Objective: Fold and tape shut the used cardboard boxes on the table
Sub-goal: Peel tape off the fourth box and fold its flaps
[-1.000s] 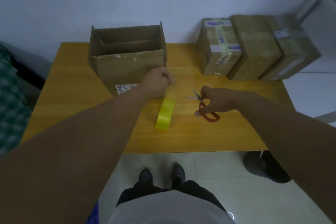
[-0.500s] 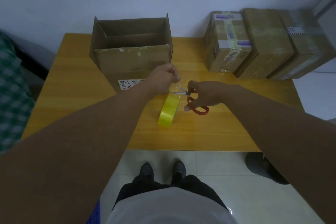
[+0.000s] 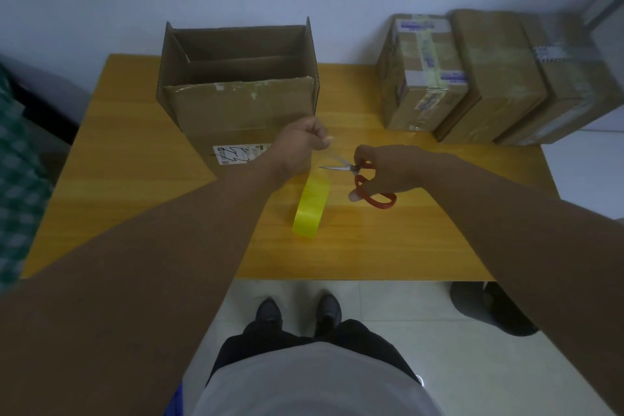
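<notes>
An open cardboard box stands at the back of the wooden table, its flaps up and a white label on its near side. A yellow-green tape roll stands on edge in front of it. My left hand pinches the free end of a clear tape strip pulled up from the roll. My right hand grips red-handled scissors, their blades pointing left and touching the strip just above the roll.
Three taped-shut boxes sit side by side at the table's back right corner. A green checked cloth shows at the left edge. A dark round object lies on the tiled floor under the table's right end.
My right hand has carried the scissors leftward from the table's middle to the stretched tape. My left hand has stayed up, pinching the tape end.
</notes>
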